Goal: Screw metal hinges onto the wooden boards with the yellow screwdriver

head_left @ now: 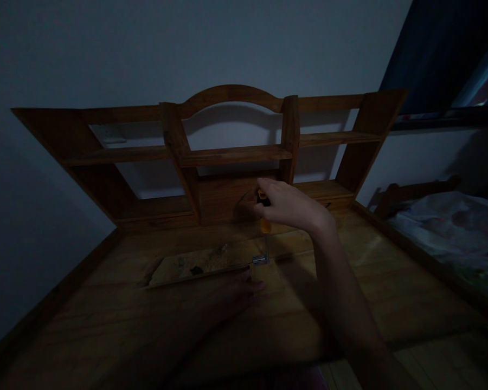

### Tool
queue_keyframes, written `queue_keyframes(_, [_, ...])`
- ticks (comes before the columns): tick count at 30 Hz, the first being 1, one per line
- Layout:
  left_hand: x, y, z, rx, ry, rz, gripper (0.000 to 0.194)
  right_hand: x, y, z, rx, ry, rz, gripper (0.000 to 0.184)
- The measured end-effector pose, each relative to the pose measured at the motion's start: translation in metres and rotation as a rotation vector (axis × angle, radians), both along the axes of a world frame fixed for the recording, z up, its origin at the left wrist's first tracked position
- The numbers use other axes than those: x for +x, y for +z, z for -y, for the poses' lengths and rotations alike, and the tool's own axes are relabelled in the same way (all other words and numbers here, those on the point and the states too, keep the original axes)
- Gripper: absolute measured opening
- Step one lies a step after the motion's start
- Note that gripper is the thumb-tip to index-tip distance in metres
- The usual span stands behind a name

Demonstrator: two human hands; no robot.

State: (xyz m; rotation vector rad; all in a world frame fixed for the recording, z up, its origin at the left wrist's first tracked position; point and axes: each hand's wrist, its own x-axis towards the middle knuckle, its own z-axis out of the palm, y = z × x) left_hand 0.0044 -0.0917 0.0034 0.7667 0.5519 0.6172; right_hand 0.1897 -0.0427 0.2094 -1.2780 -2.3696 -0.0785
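My right hand (282, 203) is closed around the yellow-and-black handle of a screwdriver (265, 225), which stands nearly upright. Its thin shaft points down, and the tip meets a small metal hinge (261, 260). The hinge lies at the far edge of a small pale wooden piece (268, 277) on the wooden desktop (333, 303). In deep shadow, my left hand (238, 292) has its fingertips at the left side of that wooden piece and seems to hold it down. Left of the hinge is a long rough-surfaced wooden strip (195, 266) with a dark hole.
A wooden shelf unit (236, 157) with an arched top rail stands at the desk's back, against a pale wall (126, 49). Beyond the desk's raised right edge lies a whitish plastic bag (451, 227). A dark curtain (427, 49) hangs at upper right. The light is dim.
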Motion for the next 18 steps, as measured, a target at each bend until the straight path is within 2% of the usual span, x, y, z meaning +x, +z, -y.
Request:
queue_keyframes(2, [0.0004, -0.0008, -0.0002, 0.005, 0.005, 0.001, 0.029, 0.0006, -0.0005, -0.0005, 0.023, 0.008, 0.020, 0.016])
queue_keyframes(6, [0.0011, 0.0033, 0.0006, -0.004, 0.011, -0.019, 0.031, 0.0024, -0.0024, -0.0022, 0.001, -0.100, 0.025, 0.017])
queue_keyframes(10, [0.0008, 0.0054, 0.0002, -0.013, 0.008, -0.024, 0.033, 0.0023, -0.0024, -0.0040, -0.043, -0.034, -0.003, 0.019])
queue_keyframes(14, [0.0007, 0.0012, -0.0016, 0.004, 0.008, -0.011, 0.031, -0.0003, -0.0005, -0.0021, -0.061, 0.049, 0.000, 0.019])
queue_keyframes(18, [0.0007, 0.0011, -0.0013, 0.016, 0.002, -0.021, 0.033, -0.0009, -0.0002, 0.0010, -0.047, -0.039, 0.013, 0.021])
